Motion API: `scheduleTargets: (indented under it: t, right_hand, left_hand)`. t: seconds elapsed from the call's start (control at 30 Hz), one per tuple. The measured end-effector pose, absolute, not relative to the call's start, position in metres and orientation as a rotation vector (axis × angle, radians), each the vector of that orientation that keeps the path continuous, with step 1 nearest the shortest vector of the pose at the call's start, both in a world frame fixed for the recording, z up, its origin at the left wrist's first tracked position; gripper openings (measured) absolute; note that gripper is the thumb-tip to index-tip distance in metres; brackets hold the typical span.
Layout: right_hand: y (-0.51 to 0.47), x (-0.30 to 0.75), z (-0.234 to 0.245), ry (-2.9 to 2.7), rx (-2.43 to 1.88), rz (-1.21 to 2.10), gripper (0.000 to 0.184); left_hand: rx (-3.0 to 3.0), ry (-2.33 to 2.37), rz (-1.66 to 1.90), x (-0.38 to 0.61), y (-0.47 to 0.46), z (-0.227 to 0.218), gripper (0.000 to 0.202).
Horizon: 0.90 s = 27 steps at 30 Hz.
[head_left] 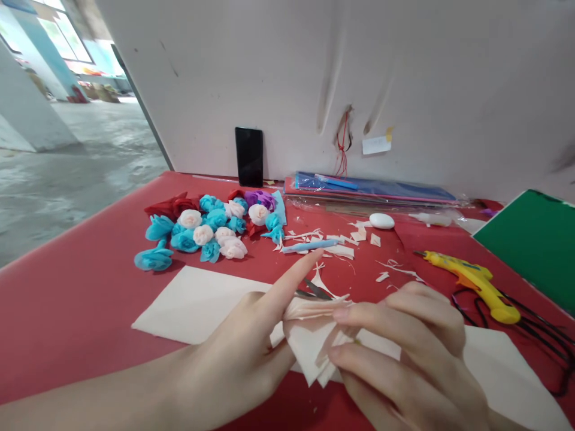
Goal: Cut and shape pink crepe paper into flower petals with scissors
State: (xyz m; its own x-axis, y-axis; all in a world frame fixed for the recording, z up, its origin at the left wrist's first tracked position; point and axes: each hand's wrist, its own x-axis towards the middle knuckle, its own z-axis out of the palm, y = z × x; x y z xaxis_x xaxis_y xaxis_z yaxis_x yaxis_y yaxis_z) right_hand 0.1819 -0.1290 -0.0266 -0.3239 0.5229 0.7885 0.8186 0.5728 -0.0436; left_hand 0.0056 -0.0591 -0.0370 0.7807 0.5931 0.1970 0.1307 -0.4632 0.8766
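Observation:
Both hands meet low in the middle on a folded wad of cream crepe paper [309, 341]. My left hand [242, 353] grips its left side, with the index finger stretched out toward the far side. My right hand [404, 341] pinches the right side with curled fingers. Scissor blades [314, 290] peek out just behind the paper. A flat cream sheet [197, 305] lies on the red table [81, 299] under the hands.
A pile of blue, white, red and purple paper flowers [206, 230] sits at the back left. Paper scraps [341, 245], a yellow glue gun [476, 281] with black cord, a white oval object [381, 221], packed paper sheets [372, 188], a black phone [248, 157] and a green board [534, 239] surround them.

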Motion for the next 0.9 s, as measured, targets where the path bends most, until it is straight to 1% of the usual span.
scheduleTargets:
  t: [0.43,0.63,0.9]
  right_hand:
    - [-0.137,0.182,-0.024,-1.959,-1.032,-0.430,0.019]
    - [-0.131,0.179,-0.023,-1.923,-0.991,-0.416,0.012]
    - [-0.124,0.175,-0.023,-1.938,-1.083,-0.510,0.012]
  left_hand:
    - [2.028,0.614,0.643,0.004,-0.061,-0.040,0.071]
    - [2.027,0.528,0.658,0.004,-0.060,-0.039,0.071]
    - [2.069,0.553,0.655,0.005,-0.060,-0.037,0.076]
